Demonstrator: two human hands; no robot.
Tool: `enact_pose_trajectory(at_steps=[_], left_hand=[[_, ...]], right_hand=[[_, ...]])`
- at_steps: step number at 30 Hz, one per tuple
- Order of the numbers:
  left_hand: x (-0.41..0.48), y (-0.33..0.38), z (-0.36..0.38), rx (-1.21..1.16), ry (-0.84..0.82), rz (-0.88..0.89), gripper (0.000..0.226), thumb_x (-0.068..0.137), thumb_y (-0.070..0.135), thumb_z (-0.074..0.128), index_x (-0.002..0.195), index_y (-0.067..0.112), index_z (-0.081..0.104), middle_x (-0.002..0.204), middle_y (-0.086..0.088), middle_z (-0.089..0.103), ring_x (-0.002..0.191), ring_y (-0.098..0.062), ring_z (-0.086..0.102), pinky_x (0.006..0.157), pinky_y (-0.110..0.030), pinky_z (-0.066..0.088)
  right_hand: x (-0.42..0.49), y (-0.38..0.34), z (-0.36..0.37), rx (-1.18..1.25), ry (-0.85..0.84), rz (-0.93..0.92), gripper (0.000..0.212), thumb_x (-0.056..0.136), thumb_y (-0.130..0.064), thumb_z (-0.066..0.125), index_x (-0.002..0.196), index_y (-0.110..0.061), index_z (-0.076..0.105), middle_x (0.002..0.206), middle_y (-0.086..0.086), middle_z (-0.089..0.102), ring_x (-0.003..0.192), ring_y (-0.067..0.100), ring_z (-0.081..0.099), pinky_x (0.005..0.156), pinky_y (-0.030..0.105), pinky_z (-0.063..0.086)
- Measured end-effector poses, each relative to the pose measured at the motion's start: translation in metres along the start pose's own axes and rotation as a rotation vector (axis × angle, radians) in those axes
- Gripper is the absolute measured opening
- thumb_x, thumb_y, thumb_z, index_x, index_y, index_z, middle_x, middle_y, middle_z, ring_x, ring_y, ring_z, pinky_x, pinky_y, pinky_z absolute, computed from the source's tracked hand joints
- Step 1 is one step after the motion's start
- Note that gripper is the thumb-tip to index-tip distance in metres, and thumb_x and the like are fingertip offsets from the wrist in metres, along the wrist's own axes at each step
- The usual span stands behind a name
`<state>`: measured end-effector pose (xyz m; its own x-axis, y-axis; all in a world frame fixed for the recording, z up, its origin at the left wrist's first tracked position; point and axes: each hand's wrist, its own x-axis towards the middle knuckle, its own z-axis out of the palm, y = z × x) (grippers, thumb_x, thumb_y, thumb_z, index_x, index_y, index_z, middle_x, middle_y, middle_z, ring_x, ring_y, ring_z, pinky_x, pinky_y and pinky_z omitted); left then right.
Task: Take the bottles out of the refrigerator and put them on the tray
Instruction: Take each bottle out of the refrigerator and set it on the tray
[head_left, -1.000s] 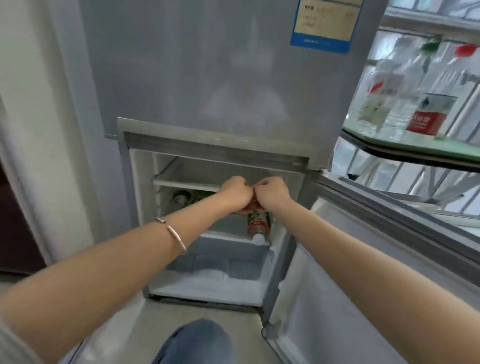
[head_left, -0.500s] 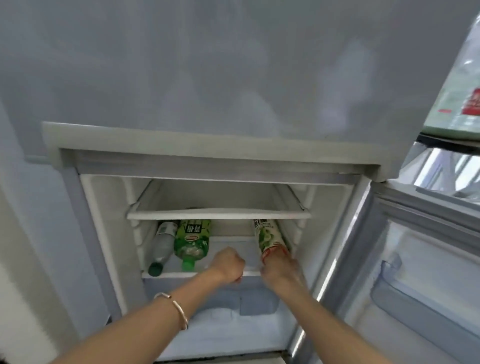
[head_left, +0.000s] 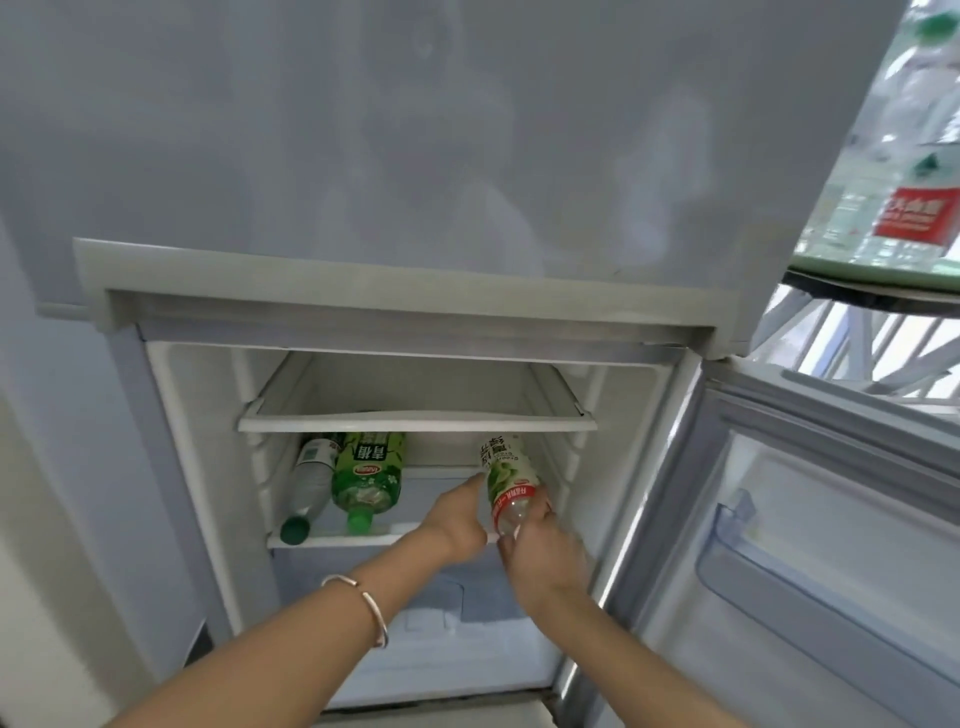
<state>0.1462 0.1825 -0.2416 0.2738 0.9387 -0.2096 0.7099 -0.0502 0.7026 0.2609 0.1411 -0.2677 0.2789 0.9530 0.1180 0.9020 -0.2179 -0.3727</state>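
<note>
Here the pale-green drink bottle (head_left: 506, 480) lies on its side on the lower refrigerator shelf (head_left: 337, 540), neck toward the person. The right hand (head_left: 545, 551) curls round its neck end. The left hand (head_left: 457, 525) sits just left of it, thumb along the bottle's side; whether it grips anything, I cannot tell. Further left lie a green bottle (head_left: 369, 475) and a clear water bottle (head_left: 311, 483), touching.

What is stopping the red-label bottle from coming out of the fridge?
Nothing visible. The right hand grips the red-label bottle at the front, the fridge door is open, and the green bottle lies well to its left.
</note>
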Motion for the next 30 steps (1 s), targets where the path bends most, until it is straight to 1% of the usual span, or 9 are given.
enact_pose_trajectory(at_steps=[2,4,6,9,11,13,20,25,30], left_hand=[[-0.012,0.008,0.0,-0.025,-0.031,0.059,0.075,0.087,0.007,0.064,0.151,0.019,0.025,0.148,-0.006,0.045,0.132,-0.023,0.047,0.107,-0.027,0.041],[-0.029,0.019,0.005,-0.113,0.025,0.125,0.033,0.092,0.029,0.061,0.122,0.017,0.056,0.096,-0.005,0.077,0.092,-0.017,0.068,0.076,-0.026,0.055],[-0.026,0.013,0.015,-0.469,0.059,0.215,0.036,0.09,0.05,0.056,0.096,0.015,0.062,0.062,-0.002,0.071,0.061,-0.013,0.069,0.058,-0.02,0.054],[-0.042,0.022,0.022,-0.338,0.186,0.25,0.055,0.08,0.062,0.059,0.112,0.017,0.063,0.08,-0.004,0.068,0.083,-0.016,0.063,0.076,-0.024,0.049],[-0.071,0.045,0.006,-0.097,0.306,0.259,0.027,0.09,0.035,0.059,0.115,0.023,0.058,0.085,0.005,0.066,0.087,-0.011,0.057,0.073,-0.016,0.047],[-0.094,0.071,-0.002,-0.139,0.354,0.268,0.045,0.081,0.019,0.068,0.122,0.02,0.051,0.104,0.006,0.063,0.097,-0.012,0.059,0.077,-0.012,0.048],[-0.147,0.138,-0.016,-0.116,0.397,0.254,0.041,0.056,0.051,0.083,0.084,0.032,0.06,0.079,0.016,0.07,0.077,0.001,0.066,0.073,-0.023,0.052],[-0.181,0.195,-0.026,0.0,0.538,0.273,0.075,0.049,0.077,0.067,0.113,0.039,0.055,0.102,0.016,0.071,0.096,-0.008,0.068,0.088,-0.037,0.055],[-0.212,0.259,-0.061,0.237,0.705,0.389,0.078,0.061,0.078,0.061,0.124,0.033,0.049,0.108,0.015,0.068,0.094,-0.01,0.067,0.082,-0.032,0.053]], right_hand=[[-0.008,-0.002,-0.017,-0.038,0.001,-0.055,0.076,0.093,-0.03,0.045,0.153,-0.009,0.004,0.138,0.013,0.05,0.115,0.032,0.057,0.093,0.039,0.047],[-0.018,-0.007,-0.036,-0.062,-0.028,-0.11,0.067,0.095,-0.022,0.04,0.152,-0.007,0.008,0.142,0.015,0.044,0.116,0.034,0.057,0.093,0.04,0.044],[-0.03,-0.014,-0.059,-0.064,-0.027,-0.17,0.055,0.097,-0.019,0.037,0.148,-0.007,0.019,0.14,0.016,0.045,0.116,0.035,0.056,0.091,0.039,0.044],[-0.046,-0.025,-0.097,-0.102,0.053,-0.304,0.046,0.099,-0.025,0.036,0.142,-0.011,0.03,0.13,0.016,0.051,0.113,0.035,0.058,0.084,0.038,0.046],[-0.052,-0.031,-0.123,-0.103,0.089,-0.365,0.045,0.099,-0.028,0.035,0.141,-0.013,0.031,0.128,0.016,0.051,0.11,0.036,0.059,0.083,0.04,0.047],[-0.059,-0.032,-0.151,-0.069,0.108,-0.421,0.042,0.099,-0.03,0.037,0.138,-0.014,0.034,0.125,0.016,0.05,0.107,0.038,0.06,0.081,0.041,0.048],[-0.088,0.003,-0.244,0.313,0.019,-0.494,0.063,0.093,-0.033,0.052,0.147,-0.016,0.024,0.14,0.009,0.041,0.122,0.032,0.051,0.096,0.038,0.042],[-0.099,0.029,-0.296,0.522,-0.021,-0.492,0.08,0.086,-0.02,0.055,0.153,-0.019,0.013,0.149,0.001,0.029,0.137,0.022,0.036,0.106,0.034,0.038],[-0.1,0.05,-0.325,0.75,-0.149,-0.438,0.063,0.077,-0.019,0.064,0.133,-0.023,0.037,0.127,0.003,0.054,0.113,0.018,0.059,0.092,0.037,0.054]])
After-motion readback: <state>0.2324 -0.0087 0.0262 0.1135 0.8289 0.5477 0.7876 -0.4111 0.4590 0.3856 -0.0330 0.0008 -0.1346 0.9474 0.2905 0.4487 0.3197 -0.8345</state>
